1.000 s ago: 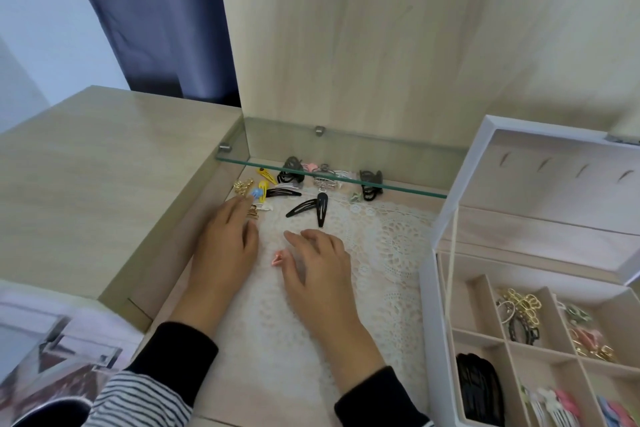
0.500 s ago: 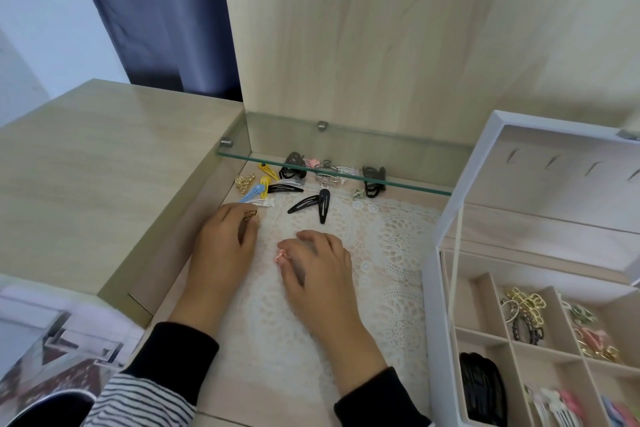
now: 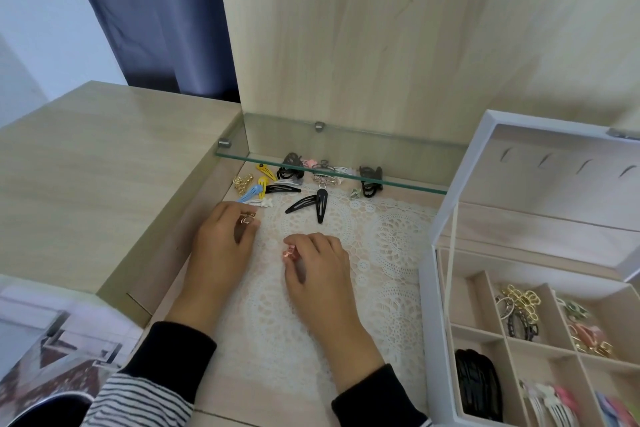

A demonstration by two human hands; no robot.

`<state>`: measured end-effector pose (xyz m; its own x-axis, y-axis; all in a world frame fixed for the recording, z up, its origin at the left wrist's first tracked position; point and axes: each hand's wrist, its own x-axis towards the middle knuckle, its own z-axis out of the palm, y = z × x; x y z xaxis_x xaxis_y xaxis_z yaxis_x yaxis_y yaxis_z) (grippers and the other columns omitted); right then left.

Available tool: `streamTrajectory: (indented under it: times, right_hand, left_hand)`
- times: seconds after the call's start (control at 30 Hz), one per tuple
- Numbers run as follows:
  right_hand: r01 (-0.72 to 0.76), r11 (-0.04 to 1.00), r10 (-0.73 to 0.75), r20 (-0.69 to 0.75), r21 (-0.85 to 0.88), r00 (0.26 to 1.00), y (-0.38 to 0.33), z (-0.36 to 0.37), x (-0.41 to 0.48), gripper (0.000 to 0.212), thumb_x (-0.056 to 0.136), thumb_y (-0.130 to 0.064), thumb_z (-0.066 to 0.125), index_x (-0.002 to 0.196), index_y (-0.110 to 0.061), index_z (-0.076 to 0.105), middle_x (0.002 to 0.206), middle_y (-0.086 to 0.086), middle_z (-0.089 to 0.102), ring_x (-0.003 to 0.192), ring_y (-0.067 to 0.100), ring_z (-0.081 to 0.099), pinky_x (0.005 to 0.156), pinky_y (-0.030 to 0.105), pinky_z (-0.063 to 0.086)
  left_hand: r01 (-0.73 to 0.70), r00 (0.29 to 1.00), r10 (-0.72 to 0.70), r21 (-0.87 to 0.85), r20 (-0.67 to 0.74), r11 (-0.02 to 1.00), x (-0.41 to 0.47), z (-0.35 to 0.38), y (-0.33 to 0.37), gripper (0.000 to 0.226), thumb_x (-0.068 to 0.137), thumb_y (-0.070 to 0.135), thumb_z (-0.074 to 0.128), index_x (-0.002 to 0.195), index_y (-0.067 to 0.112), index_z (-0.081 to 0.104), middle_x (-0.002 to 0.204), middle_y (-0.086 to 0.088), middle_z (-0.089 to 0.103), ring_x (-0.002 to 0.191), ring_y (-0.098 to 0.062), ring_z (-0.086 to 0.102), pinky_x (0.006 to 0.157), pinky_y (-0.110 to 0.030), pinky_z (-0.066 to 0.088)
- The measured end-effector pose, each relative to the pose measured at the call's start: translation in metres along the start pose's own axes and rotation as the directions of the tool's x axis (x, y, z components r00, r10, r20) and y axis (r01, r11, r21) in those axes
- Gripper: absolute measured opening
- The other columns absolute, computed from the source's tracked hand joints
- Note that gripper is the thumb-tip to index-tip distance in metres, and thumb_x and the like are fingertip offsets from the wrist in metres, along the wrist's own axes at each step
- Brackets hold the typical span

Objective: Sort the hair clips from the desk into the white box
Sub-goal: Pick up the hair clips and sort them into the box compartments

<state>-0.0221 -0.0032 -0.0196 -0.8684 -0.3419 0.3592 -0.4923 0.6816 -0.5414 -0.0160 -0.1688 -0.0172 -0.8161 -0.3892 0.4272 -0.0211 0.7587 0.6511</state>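
- As both hands lie low over the lace mat [image 3: 391,239] in the desk [image 3: 104,166] recess, the stock stands as listed.
- Left hand [image 3: 221,246]: knuckles up, fingers curled, thumb and forefinger pinching a small gold clip [image 3: 247,218] at the mat's far-left edge.
- Right hand [image 3: 320,270]: fingers curled, thumb and forefinger pinching a small pink clip [image 3: 289,253] just over the mat. It is near the left hand and does not touch it.
- Loose stock beyond the hands:
- two black snap clips [image 3: 313,204] in a V on the mat;
- a third black snap clip [image 3: 282,188] to their left;
- yellow snap clips [image 3: 265,177] and a blue snap clip [image 3: 250,192] beside it;
- a gold claw clip [image 3: 242,183] at the far left, by the recess wall.
- Stock under the glass shelf [image 3: 346,163]: black hair ties [image 3: 370,178] and a silver clip [image 3: 323,177] — the rest is too small to tell.
- White box [image 3: 426,322]: just right of the mat, its lid [image 3: 519,184] raised.
- Box compartments, already part filled:
- black clips [image 3: 478,381] at the near left;
- gold clips [image 3: 523,298] over dark rings in the middle;
- pink and gold pieces [image 3: 588,336] at the right;
- white and pink clips [image 3: 550,402] along the near edge.
- Sleeves: black cuffs [image 3: 180,350] on both wrists — striped fabric below the left one.
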Motion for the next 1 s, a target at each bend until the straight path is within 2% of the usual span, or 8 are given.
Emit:
streamTrajectory:
  times: [0.23, 0.33, 0.43, 0.57, 0.67, 0.77, 0.87, 1.0]
  right_hand:
    - [0.036, 0.999, -0.036, 0.005, 0.018, 0.999, -0.004, -0.003, -0.002, 0.020, 0.088, -0.030, 0.055, 0.107, -0.030, 0.062, 0.100, -0.011, 0.055, 0.100, 0.011, 0.044, 0.088, 0.029, 0.039]
    - [0.036, 0.999, -0.036, -0.011, 0.000, 0.999, -0.003, -0.002, -0.001, 0.015, 0.090, -0.027, 0.055, 0.102, -0.029, 0.064, 0.098, -0.010, 0.056, 0.098, 0.011, 0.045, 0.086, 0.029, 0.039]
    - [0.039, 0.999, -0.041, -0.034, -0.032, 0.999, -0.006, -0.001, 0.000, 0.014, 0.088, -0.024, 0.057, 0.099, -0.027, 0.065, 0.096, -0.009, 0.057, 0.094, 0.013, 0.047, 0.082, 0.030, 0.040]
    - [0.045, 0.997, -0.049, -0.078, -0.060, 0.996, -0.014, -0.006, 0.003, 0.012, 0.086, -0.020, 0.059, 0.096, -0.023, 0.066, 0.091, -0.004, 0.058, 0.086, 0.018, 0.051, 0.071, 0.029, 0.041]
    - [0.051, 0.998, -0.047, -0.124, 0.024, 0.991, -0.025, -0.019, 0.003, 0.016, 0.087, -0.013, 0.058, 0.100, -0.018, 0.065, 0.091, 0.000, 0.056, 0.085, 0.018, 0.050, 0.071, 0.032, 0.045]
    - [0.075, 0.992, -0.059, -0.152, 0.104, 0.987, -0.038, -0.042, 0.001, 0.019, 0.088, -0.010, 0.054, 0.104, -0.013, 0.063, 0.094, 0.004, 0.056, 0.087, 0.021, 0.049, 0.073, 0.036, 0.047]
    - [0.095, 0.985, -0.068, -0.188, 0.143, 0.980, -0.044, -0.073, 0.001, 0.018, 0.089, -0.010, 0.052, 0.103, -0.010, 0.063, 0.094, 0.005, 0.056, 0.090, 0.022, 0.049, 0.074, 0.037, 0.048]
    - [0.076, 0.980, -0.034, -0.223, 0.182, 0.974, -0.033, -0.120, -0.002, 0.016, 0.089, -0.009, 0.055, 0.103, -0.011, 0.063, 0.097, 0.003, 0.056, 0.095, 0.018, 0.050, 0.082, 0.026, 0.042]
  left_hand:
    - [-0.015, 1.000, 0.016, -0.037, 0.003, 0.999, 0.000, 0.001, -0.002, 0.010, 0.087, 0.002, 0.065, 0.090, 0.011, 0.063, 0.098, 0.002, 0.057, 0.083, 0.003, 0.053, 0.069, -0.003, 0.038]
    - [-0.017, 1.000, 0.018, -0.028, 0.007, 0.999, -0.001, 0.001, -0.001, 0.010, 0.089, 0.003, 0.064, 0.089, 0.013, 0.063, 0.094, 0.003, 0.059, 0.081, -0.001, 0.054, 0.068, -0.005, 0.039]
    - [-0.081, 0.997, 0.081, -0.016, 0.003, 0.997, -0.002, 0.000, 0.000, 0.010, 0.089, 0.001, 0.063, 0.090, 0.011, 0.063, 0.095, 0.001, 0.060, 0.079, -0.005, 0.053, 0.070, -0.007, 0.041]
    - [-0.194, 0.980, 0.195, 0.029, -0.030, 0.981, -0.005, -0.002, 0.006, 0.008, 0.089, 0.001, 0.063, 0.090, 0.009, 0.063, 0.096, 0.000, 0.060, 0.086, -0.015, 0.055, 0.073, -0.024, 0.047]
    - [-0.234, 0.967, 0.241, 0.078, -0.083, 0.969, -0.003, -0.003, 0.013, 0.010, 0.087, -0.002, 0.064, 0.092, 0.007, 0.063, 0.098, -0.005, 0.064, 0.092, -0.017, 0.057, 0.082, -0.018, 0.040]
    - [-0.218, 0.968, 0.222, 0.046, -0.115, 0.975, -0.003, -0.003, 0.028, 0.014, 0.086, -0.004, 0.064, 0.093, 0.008, 0.064, 0.099, -0.005, 0.067, 0.094, -0.022, 0.062, 0.085, -0.019, 0.040]
    - [-0.215, 0.969, 0.210, -0.023, -0.127, 0.976, -0.006, -0.002, 0.055, 0.015, 0.084, -0.005, 0.067, 0.093, 0.007, 0.066, 0.095, 0.002, 0.066, 0.090, -0.014, 0.059, 0.081, -0.016, 0.040]
    - [-0.336, 0.936, 0.323, -0.082, -0.141, 0.938, -0.004, 0.002, 0.099, 0.013, 0.085, -0.001, 0.069, 0.096, 0.005, 0.068, 0.093, 0.003, 0.067, 0.084, 0.000, 0.055, 0.082, -0.003, 0.037]
